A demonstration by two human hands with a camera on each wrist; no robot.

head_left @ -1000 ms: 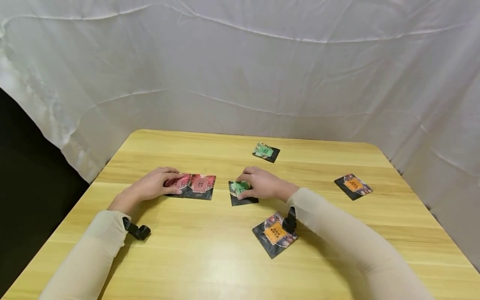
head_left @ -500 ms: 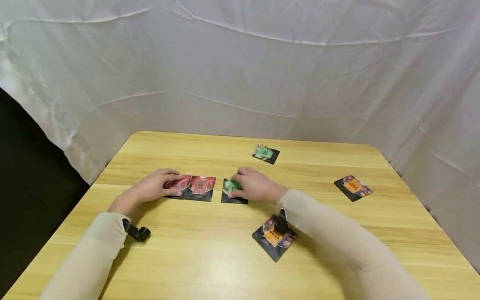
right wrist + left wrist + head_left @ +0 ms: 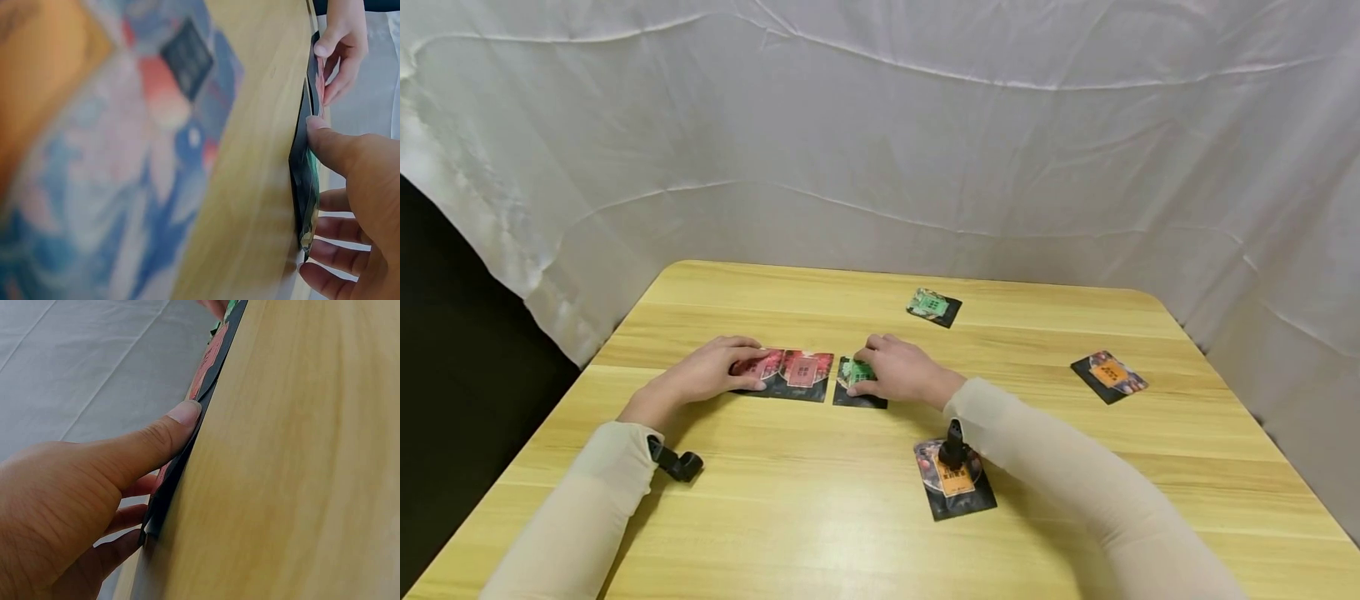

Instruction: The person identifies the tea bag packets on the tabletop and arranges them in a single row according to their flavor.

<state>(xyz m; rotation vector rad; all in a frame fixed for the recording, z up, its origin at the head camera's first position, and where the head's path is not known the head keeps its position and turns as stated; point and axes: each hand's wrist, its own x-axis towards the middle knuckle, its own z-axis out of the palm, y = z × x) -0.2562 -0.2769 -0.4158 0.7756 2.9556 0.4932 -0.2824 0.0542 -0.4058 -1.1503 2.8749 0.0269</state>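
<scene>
My left hand (image 3: 718, 372) rests on a red packet (image 3: 758, 365), fingers over its top and thumb (image 3: 178, 419) against its near edge. A second red packet (image 3: 806, 372) lies edge to edge on its right. My right hand (image 3: 891, 373) presses on a green packet (image 3: 852, 382), which lies flat just right of the red pair; the thumb (image 3: 328, 140) sits at its edge. In the right wrist view the green packet (image 3: 304, 181) shows edge-on, with the left hand (image 3: 337, 44) beyond it. Both hands' fingers look fairly straight.
A wooden table (image 3: 820, 533) bears another green packet (image 3: 932, 307) at the back, an orange packet (image 3: 1108, 375) at the right and an orange packet (image 3: 958, 492) under my right forearm. White cloth (image 3: 880, 150) hangs behind and to the right.
My right hand has slid the green packet leftward across the table until it lies close beside the red pair. The left hand has stayed on its red packet.
</scene>
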